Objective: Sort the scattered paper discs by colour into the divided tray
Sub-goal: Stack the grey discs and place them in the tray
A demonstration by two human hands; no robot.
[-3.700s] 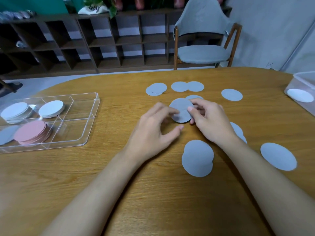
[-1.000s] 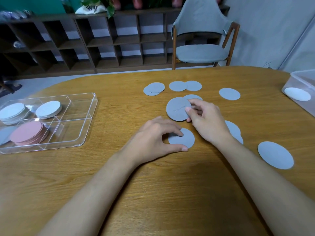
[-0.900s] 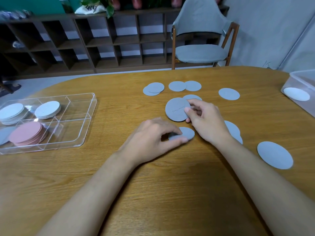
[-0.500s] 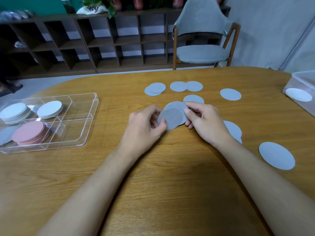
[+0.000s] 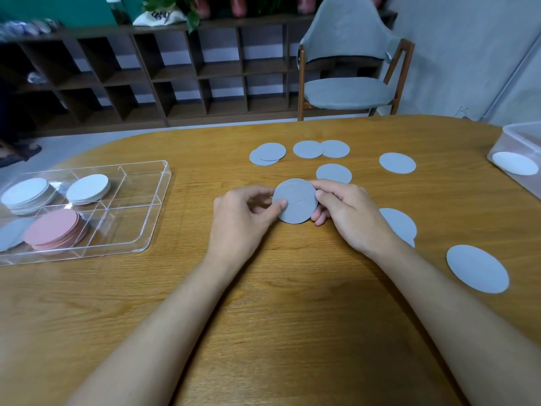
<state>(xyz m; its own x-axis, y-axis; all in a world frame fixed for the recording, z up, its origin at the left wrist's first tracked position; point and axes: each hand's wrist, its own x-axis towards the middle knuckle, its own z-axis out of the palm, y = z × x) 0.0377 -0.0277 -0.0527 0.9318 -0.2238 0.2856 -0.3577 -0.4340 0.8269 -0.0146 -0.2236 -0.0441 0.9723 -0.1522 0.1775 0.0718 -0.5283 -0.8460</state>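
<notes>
- Far left: a clear divided tray [image 5: 159, 200] holds two white stacks [image 5: 87, 189], a pink stack [image 5: 54, 231] and some grey discs [image 5: 10, 237] cut off by the picture's edge.
- Centre: the left hand [image 5: 240, 218] and right hand [image 5: 351, 218] each have their grip pinched on the rim of one gathered grey stack [image 5: 295, 205], low over the tabletop [image 5: 292, 317].
- Around and to the right: several loose grey discs [image 5: 477, 268] lie scattered, some overlapping.
- Far right: a clear box [image 5: 512, 136] holds one white disc [image 5: 515, 163].
- Progress, as a judgement: white and pink look sorted; the grey ones remain to be collected and carried to the tray.
</notes>
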